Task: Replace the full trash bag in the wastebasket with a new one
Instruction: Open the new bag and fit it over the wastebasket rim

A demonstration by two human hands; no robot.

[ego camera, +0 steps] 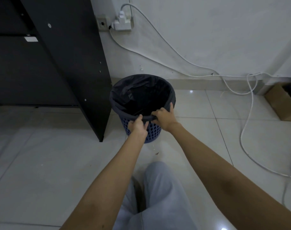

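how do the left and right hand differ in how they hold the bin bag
The left hand pinches the black bag from outside the near rim; the right hand hooks over it, one finger raised. The left sits lower against the blue wastebasket. Both grip the bag's folded edge.

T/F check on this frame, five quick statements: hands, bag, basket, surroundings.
1. Both hands grip the near rim of the blue perforated plastic wastebasket. True: the left hand and the right hand pinch the bag edge there.
2. The black plastic trash bag lies on the floor beside the basket. False: it lines the basket, folded over the rim.
3. The basket stands right of a tall black wooden panel. True.
4. The basket has tipped onto its side. False: it stands upright on the pale tiled floor.
5. White cables run from a wall socket down to the floor. True.
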